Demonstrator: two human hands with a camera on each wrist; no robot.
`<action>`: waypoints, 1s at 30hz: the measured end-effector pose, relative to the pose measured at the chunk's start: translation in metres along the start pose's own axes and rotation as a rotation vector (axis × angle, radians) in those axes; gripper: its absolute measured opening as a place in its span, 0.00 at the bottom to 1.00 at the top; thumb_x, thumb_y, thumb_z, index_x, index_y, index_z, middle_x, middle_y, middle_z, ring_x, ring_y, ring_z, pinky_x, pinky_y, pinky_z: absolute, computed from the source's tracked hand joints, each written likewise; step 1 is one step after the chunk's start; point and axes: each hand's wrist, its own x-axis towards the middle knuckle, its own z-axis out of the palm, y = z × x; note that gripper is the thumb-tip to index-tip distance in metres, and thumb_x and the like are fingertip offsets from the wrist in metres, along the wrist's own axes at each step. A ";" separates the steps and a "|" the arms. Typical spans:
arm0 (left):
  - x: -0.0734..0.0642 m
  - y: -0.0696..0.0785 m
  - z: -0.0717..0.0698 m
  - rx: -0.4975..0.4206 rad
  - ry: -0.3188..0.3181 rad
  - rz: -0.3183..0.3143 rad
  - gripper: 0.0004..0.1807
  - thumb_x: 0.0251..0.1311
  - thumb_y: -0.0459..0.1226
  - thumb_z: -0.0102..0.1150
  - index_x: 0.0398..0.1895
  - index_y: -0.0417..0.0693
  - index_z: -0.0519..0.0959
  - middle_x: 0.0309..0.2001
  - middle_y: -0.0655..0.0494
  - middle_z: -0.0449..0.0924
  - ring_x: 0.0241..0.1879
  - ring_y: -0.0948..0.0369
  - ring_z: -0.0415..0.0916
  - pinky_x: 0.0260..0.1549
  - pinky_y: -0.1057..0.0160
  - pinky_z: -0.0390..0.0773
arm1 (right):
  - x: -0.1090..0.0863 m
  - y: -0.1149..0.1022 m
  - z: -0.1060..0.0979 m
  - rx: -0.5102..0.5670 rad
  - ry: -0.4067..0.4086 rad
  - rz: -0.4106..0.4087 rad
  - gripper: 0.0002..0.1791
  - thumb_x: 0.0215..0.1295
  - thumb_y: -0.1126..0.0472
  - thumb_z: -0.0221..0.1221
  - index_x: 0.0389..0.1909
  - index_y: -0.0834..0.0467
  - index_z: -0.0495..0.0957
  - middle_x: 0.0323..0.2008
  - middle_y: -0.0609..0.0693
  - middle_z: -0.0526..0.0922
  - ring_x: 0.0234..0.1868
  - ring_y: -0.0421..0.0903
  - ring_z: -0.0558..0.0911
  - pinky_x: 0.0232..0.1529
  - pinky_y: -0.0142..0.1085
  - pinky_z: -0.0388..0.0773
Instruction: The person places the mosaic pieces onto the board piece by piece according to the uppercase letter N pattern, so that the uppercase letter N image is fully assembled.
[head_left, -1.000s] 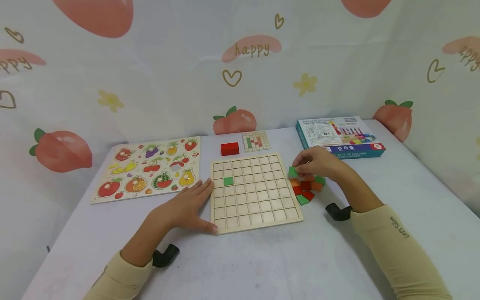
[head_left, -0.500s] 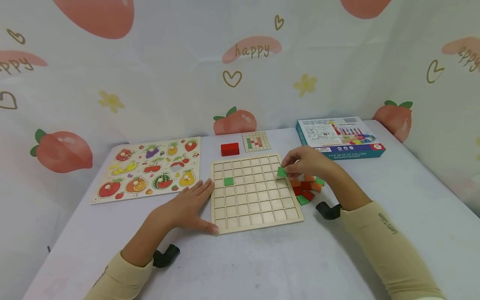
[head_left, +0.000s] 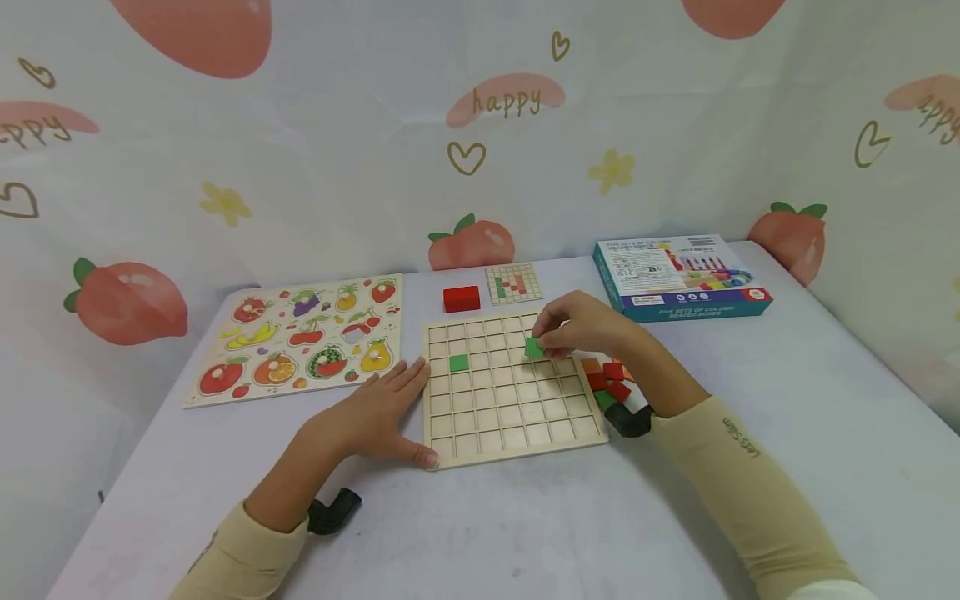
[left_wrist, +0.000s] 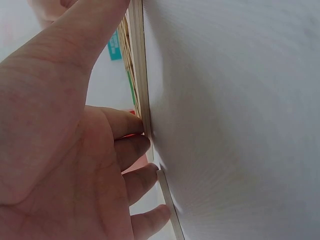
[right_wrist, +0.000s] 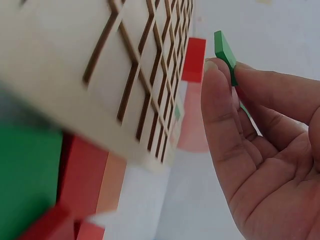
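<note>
A wooden grid board (head_left: 491, 460) lies on the table with one green square tile (head_left: 459, 363) in a cell at its upper left. My left hand (head_left: 371, 415) rests spread along the board's left side, thumb at the near corner; in the left wrist view its fingertips (left_wrist: 135, 150) touch the edge. Over the board's upper right, my right hand (head_left: 581, 327) pinches another green square tile (right_wrist: 225, 52) between thumb and finger. A sliver of green also shows behind those fingers in the right wrist view. Red, orange and green tiles (head_left: 617, 391) lie heaped beside the board's right edge, partly hidden by the right wrist.
Behind the board are a red block (head_left: 461, 299) and a small pattern card (head_left: 513, 283) with a coloured grid. A fruit puzzle board (head_left: 300, 337) lies at the left. At the back right is a blue and white box (head_left: 678, 279). Black wrist mounts sit under both wrists.
My right hand has carried the green tile leftward from the heap to above the board's upper right cells. My left hand keeps its place on the board's edge.
</note>
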 end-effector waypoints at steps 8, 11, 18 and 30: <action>0.001 -0.001 -0.001 0.006 -0.013 -0.012 0.71 0.42 0.71 0.68 0.81 0.42 0.47 0.80 0.47 0.43 0.78 0.44 0.37 0.71 0.37 0.46 | 0.012 -0.016 0.013 -0.003 -0.045 -0.035 0.04 0.67 0.68 0.64 0.40 0.65 0.83 0.33 0.56 0.84 0.32 0.52 0.85 0.40 0.39 0.85; 0.001 0.000 0.000 0.004 -0.017 -0.018 0.71 0.41 0.71 0.69 0.81 0.43 0.47 0.80 0.48 0.42 0.78 0.45 0.37 0.71 0.38 0.45 | 0.016 -0.019 0.018 0.009 -0.061 -0.031 0.04 0.66 0.68 0.64 0.39 0.65 0.84 0.33 0.56 0.84 0.32 0.52 0.85 0.40 0.38 0.85; 0.002 0.000 0.000 0.004 -0.015 -0.014 0.71 0.41 0.71 0.69 0.81 0.44 0.47 0.80 0.48 0.42 0.78 0.45 0.37 0.71 0.38 0.45 | 0.025 -0.025 0.027 0.019 -0.090 -0.055 0.02 0.65 0.70 0.64 0.37 0.66 0.83 0.31 0.56 0.84 0.31 0.52 0.85 0.38 0.39 0.85; 0.001 0.000 0.000 -0.002 -0.019 -0.020 0.71 0.40 0.72 0.68 0.81 0.44 0.47 0.80 0.49 0.42 0.78 0.45 0.37 0.71 0.37 0.45 | 0.040 -0.029 0.051 -0.056 -0.155 -0.085 0.01 0.64 0.71 0.63 0.34 0.66 0.83 0.29 0.54 0.84 0.28 0.50 0.85 0.35 0.37 0.85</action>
